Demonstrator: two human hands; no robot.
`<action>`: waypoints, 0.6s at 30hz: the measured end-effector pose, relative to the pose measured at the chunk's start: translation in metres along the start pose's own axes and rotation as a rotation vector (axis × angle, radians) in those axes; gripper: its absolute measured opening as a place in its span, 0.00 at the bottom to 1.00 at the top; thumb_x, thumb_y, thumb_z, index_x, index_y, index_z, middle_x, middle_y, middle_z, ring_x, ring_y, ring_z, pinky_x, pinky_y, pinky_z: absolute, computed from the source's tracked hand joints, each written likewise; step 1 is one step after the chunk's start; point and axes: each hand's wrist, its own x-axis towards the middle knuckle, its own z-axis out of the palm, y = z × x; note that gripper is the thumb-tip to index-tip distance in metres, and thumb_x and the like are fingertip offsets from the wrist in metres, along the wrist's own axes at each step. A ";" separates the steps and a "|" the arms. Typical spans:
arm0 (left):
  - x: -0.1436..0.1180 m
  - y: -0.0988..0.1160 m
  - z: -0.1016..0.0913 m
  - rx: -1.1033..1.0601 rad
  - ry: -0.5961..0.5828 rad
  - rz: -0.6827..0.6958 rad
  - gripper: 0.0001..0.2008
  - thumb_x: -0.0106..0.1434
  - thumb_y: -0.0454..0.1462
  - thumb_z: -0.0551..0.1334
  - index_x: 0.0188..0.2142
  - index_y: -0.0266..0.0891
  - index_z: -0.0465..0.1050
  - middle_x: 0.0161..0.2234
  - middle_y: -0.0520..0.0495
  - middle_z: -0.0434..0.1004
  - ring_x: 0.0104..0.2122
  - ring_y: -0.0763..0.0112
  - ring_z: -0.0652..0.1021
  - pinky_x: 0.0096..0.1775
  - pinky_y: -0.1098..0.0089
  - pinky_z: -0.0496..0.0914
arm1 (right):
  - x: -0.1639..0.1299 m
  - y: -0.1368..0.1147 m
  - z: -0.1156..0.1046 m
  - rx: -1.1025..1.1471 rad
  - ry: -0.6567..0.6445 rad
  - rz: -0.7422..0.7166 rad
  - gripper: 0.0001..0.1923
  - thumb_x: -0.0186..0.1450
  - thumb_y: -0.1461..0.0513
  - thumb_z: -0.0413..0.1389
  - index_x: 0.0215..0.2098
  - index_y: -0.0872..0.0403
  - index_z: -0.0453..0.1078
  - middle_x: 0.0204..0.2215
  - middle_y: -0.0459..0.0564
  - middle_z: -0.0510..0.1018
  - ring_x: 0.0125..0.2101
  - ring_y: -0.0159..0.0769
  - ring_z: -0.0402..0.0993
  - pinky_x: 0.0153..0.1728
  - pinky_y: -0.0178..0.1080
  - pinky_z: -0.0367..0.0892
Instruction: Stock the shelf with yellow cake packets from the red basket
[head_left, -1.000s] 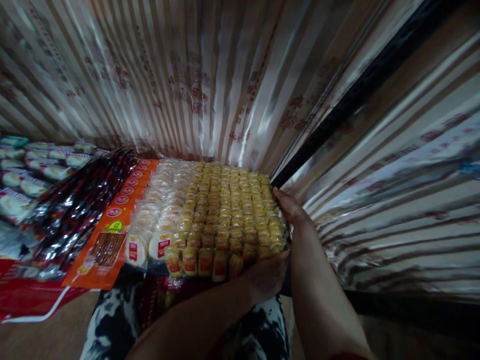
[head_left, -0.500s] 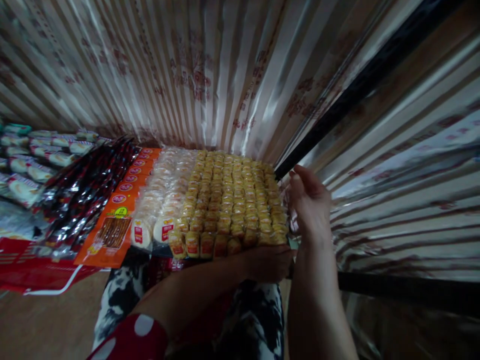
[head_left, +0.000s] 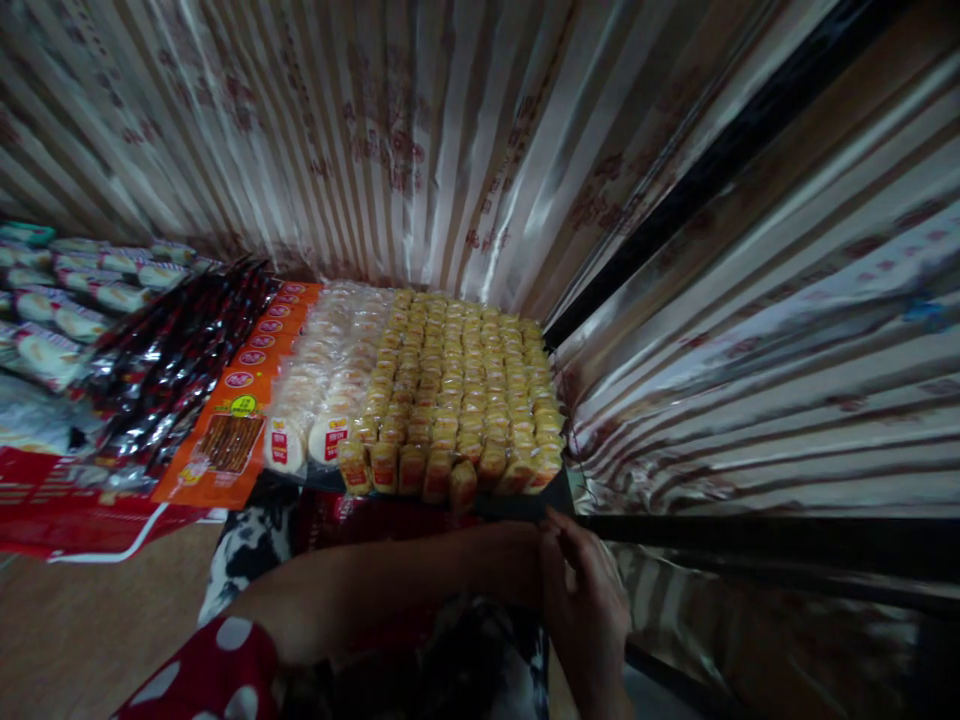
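A dark tray carries tight rows of small yellow wrapped snack packs and rests by a striped shiny wall. My left arm in a red dotted sleeve reaches across below the tray's front edge. My left hand is mostly hidden behind my right hand. My right hand sits just under the tray's front right corner, fingers against the left wrist, with nothing seen in it. Neither hand touches the snack packs.
Left of the yellow packs lie round white bun packs, orange sausage packs, dark glossy packs and pale packs. A red bag lies in front. A black bar runs right; wooden floor lies lower left.
My right hand left the tray's right side, lifted, then dropped below the front corner. My left hand slipped from the front edge of the packs to under the tray.
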 end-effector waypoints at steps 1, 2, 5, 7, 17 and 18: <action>-0.015 0.004 0.003 -0.021 0.008 0.033 0.11 0.62 0.31 0.53 0.38 0.40 0.74 0.42 0.49 0.76 0.46 0.70 0.73 0.47 0.72 0.68 | -0.006 0.000 0.005 0.017 -0.055 0.014 0.13 0.64 0.56 0.49 0.40 0.54 0.70 0.35 0.53 0.78 0.35 0.38 0.75 0.34 0.39 0.71; -0.031 0.009 0.006 -0.045 0.038 0.047 0.11 0.61 0.32 0.54 0.40 0.36 0.73 0.43 0.45 0.76 0.47 0.67 0.72 0.47 0.70 0.69 | -0.011 -0.002 0.012 0.044 -0.109 0.030 0.13 0.64 0.56 0.49 0.41 0.53 0.70 0.35 0.53 0.78 0.35 0.38 0.75 0.34 0.39 0.71; -0.080 0.026 0.015 -0.196 0.217 -0.296 0.14 0.60 0.34 0.55 0.46 0.34 0.68 0.42 0.41 0.75 0.40 0.65 0.74 0.40 0.67 0.72 | -0.019 -0.011 0.036 0.123 -0.206 0.097 0.15 0.64 0.54 0.49 0.42 0.54 0.69 0.37 0.54 0.78 0.36 0.38 0.75 0.36 0.40 0.71; -0.104 0.035 0.015 -0.257 0.364 -0.588 0.15 0.61 0.33 0.53 0.48 0.35 0.65 0.42 0.41 0.73 0.40 0.65 0.74 0.39 0.65 0.73 | -0.020 -0.016 0.052 0.157 -0.214 0.133 0.18 0.63 0.52 0.49 0.44 0.55 0.68 0.39 0.56 0.77 0.38 0.40 0.75 0.38 0.42 0.71; -0.103 0.035 0.007 -0.442 0.582 -0.913 0.23 0.64 0.31 0.44 0.58 0.31 0.54 0.57 0.34 0.61 0.57 0.62 0.64 0.55 0.56 0.65 | -0.011 -0.015 0.082 0.208 -0.228 0.246 0.20 0.61 0.50 0.49 0.43 0.55 0.68 0.38 0.58 0.77 0.37 0.43 0.75 0.40 0.46 0.69; -0.100 0.033 0.007 -0.450 0.566 -0.901 0.23 0.64 0.31 0.44 0.59 0.31 0.54 0.57 0.34 0.60 0.57 0.61 0.64 0.55 0.56 0.65 | -0.011 -0.013 0.084 0.225 -0.222 0.246 0.19 0.62 0.51 0.49 0.43 0.56 0.67 0.39 0.58 0.77 0.38 0.44 0.75 0.41 0.47 0.69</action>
